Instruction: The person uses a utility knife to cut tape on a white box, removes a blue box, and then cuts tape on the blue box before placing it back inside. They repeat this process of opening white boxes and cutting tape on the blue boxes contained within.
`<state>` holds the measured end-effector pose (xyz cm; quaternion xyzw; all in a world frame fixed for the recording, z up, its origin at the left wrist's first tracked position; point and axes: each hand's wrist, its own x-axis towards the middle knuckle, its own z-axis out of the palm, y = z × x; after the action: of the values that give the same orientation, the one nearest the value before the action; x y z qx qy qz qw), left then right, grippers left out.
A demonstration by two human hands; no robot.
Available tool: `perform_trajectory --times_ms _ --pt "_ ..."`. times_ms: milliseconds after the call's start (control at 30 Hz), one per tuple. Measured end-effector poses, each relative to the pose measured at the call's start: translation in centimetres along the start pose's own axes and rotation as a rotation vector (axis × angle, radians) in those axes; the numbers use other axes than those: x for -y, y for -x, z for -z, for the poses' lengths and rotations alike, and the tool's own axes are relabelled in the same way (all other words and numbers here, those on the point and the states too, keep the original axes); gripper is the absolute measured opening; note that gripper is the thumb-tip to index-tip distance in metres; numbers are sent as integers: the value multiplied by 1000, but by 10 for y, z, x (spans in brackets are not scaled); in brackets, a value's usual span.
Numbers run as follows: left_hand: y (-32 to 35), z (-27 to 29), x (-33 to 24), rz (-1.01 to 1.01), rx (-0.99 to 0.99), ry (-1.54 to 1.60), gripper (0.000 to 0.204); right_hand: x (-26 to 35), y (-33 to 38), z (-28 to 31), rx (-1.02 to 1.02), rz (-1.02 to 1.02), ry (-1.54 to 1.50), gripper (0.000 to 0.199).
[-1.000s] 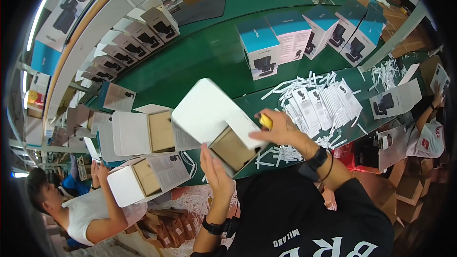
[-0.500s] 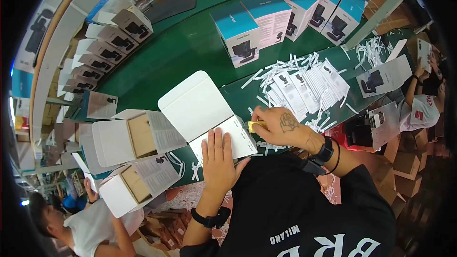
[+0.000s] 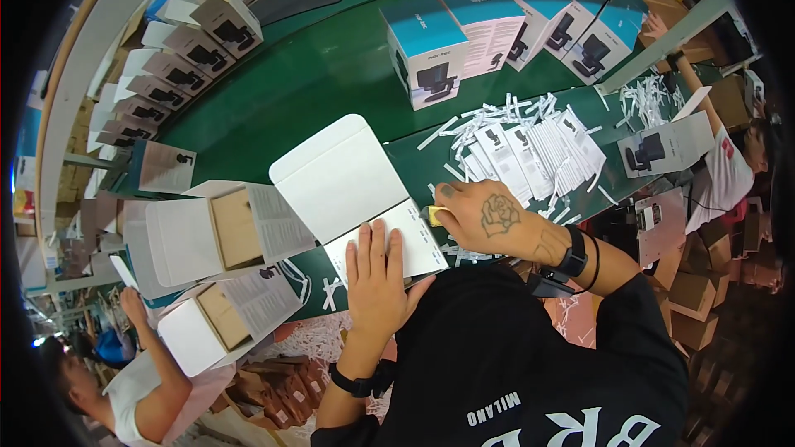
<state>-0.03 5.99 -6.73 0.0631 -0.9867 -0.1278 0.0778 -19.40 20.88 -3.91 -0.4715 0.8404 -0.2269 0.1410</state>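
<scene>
A white cardboard box lies in front of me, its wide flap opened out toward the far left. My left hand rests flat on the box, fingers stretched out and thumb apart. At the box's right edge my right hand is closed around a small yellow object. Most of that object is hidden by my fingers, so its kind does not show. A heap of folded printed leaflets and cut white paper strips lies just beyond my right hand.
Blue-topped product boxes stand at the far right of the green table. Two open boxes with cardboard inserts are on my left. More printed boxes line a shelf. Co-workers sit at left and right.
My left hand stays pressed on the box, and my right hand has barely moved at its edge. A co-worker's arm at the right now reaches out toward the far boxes. The view has shifted slightly.
</scene>
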Motion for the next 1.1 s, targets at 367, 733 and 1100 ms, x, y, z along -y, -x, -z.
perform_trajectory --times_ms 367,733,1100 --pt "0 0 -1 -12 4 18 88 -2 -11 -15 -83 178 58 30" --pt "-1 0 0 9 -34 28 87 -52 17 35 564 154 142 39" --pt "16 -7 -2 -57 -128 66 65 30 7 16 158 152 -452 21"
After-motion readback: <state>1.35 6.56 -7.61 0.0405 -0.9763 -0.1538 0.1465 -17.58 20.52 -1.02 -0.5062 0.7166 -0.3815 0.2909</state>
